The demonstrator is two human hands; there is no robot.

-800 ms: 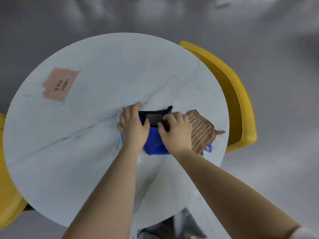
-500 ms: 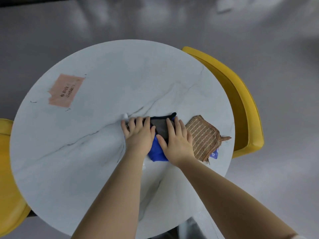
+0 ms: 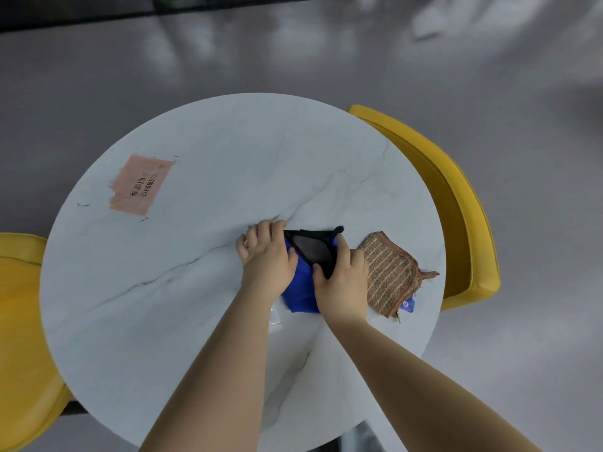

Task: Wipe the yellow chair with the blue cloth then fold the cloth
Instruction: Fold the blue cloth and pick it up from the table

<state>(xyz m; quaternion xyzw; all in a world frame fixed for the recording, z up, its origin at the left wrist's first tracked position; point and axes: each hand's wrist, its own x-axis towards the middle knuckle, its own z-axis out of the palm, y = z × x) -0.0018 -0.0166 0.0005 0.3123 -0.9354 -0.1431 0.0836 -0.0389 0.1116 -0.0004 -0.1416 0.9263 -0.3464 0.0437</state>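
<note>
The blue cloth (image 3: 301, 288), with a dark black-edged part on top, lies bunched on the round white marble table (image 3: 195, 272). My left hand (image 3: 266, 256) rests on the cloth's left side with curled fingers, pressing it down. My right hand (image 3: 341, 278) grips the dark edge on the cloth's right side. One yellow chair (image 3: 456, 203) stands past the table's right edge, another yellow chair (image 3: 19, 337) at the left. Much of the cloth is hidden under my hands.
A brown striped woven cloth (image 3: 390, 277) lies just right of my right hand near the table's edge, with a small blue tag (image 3: 408, 305) peeking from under it. A pink label (image 3: 140, 185) is stuck on the table's far left. Grey floor surrounds the table.
Both hands went from flat and pressing on the cloth to curled, the right now pinching the dark edge. The camera view shifted, so the table sits lower in the frame.
</note>
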